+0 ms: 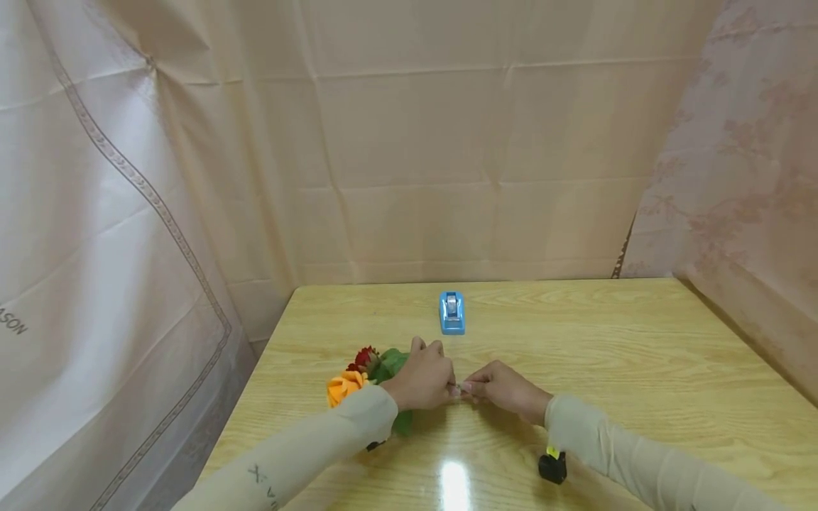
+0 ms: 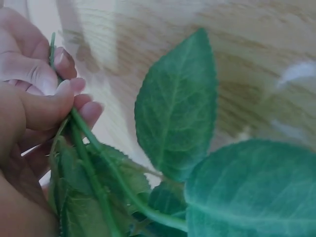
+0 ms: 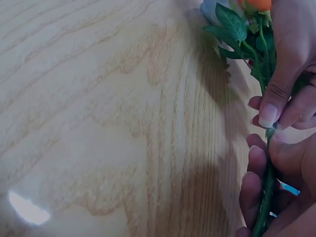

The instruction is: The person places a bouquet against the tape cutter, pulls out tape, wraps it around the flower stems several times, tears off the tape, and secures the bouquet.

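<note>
A bunch of flowers lies to the left, with an orange flower point(image 1: 345, 387), a dark red flower point(image 1: 364, 358) and green leaves point(image 2: 177, 106). A pale bluish bloom point(image 3: 211, 11) also shows in the right wrist view. My left hand point(image 1: 424, 377) pinches the gathered green stems point(image 2: 102, 197) between thumb and fingers, just below the leaves. Right beside it, my right hand point(image 1: 508, 390) holds the lower stem point(image 3: 266, 192), thumb and fingers curled round it. A small clear, shiny bit shows on the stem between the two hands.
Beyond the hands stands a blue tape dispenser point(image 1: 452, 316) on the wooden table point(image 1: 607, 341). Beige cloth point(image 1: 409, 142) hangs along the table's back edge, with more cloth at both sides. A black device point(image 1: 552, 467) is at my right wrist.
</note>
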The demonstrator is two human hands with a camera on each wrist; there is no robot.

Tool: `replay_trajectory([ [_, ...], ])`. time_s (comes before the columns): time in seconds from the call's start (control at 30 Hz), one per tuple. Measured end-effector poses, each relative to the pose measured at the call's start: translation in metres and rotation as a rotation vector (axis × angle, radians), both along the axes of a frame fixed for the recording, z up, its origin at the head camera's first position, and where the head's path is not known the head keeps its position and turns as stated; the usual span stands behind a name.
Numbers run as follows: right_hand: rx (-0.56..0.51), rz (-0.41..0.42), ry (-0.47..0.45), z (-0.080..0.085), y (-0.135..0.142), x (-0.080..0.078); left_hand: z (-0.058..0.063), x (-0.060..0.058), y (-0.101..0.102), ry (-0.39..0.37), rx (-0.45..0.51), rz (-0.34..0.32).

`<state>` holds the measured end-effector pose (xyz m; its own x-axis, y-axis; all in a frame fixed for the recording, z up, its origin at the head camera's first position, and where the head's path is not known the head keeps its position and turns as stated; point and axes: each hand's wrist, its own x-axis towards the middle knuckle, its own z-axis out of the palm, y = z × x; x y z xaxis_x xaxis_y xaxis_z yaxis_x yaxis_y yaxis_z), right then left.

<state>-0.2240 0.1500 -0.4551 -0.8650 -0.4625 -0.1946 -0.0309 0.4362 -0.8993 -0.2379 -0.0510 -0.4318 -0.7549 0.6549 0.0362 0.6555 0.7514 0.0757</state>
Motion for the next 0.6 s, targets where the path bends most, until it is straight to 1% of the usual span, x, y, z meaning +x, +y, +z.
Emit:
replay_trajectory([
  [0.2,0.036,-0.002,-0.038,0.0006,-0.0004,-0.0037,-0.0031,0.0016,-0.0013,0.076,-0.005,-0.005],
  [0.37,0.057,0.035,-0.041,0.0021,-0.0015,-0.0044,-0.0041,0.0041,-0.0012,0.13,-0.016,0.005],
  [0.43,0.049,0.045,-0.043,0.0025,-0.002,-0.0049,-0.0045,0.0043,-0.0013,0.128,-0.019,0.008],
  [0.5,0.045,0.038,-0.046,0.0023,-0.0026,-0.0049,-0.0036,0.004,-0.0011,0.106,-0.021,0.012],
  [0.6,0.033,0.018,-0.055,0.002,-0.0036,-0.0041,-0.0004,0.0016,-0.001,0.028,-0.024,0.026],
])
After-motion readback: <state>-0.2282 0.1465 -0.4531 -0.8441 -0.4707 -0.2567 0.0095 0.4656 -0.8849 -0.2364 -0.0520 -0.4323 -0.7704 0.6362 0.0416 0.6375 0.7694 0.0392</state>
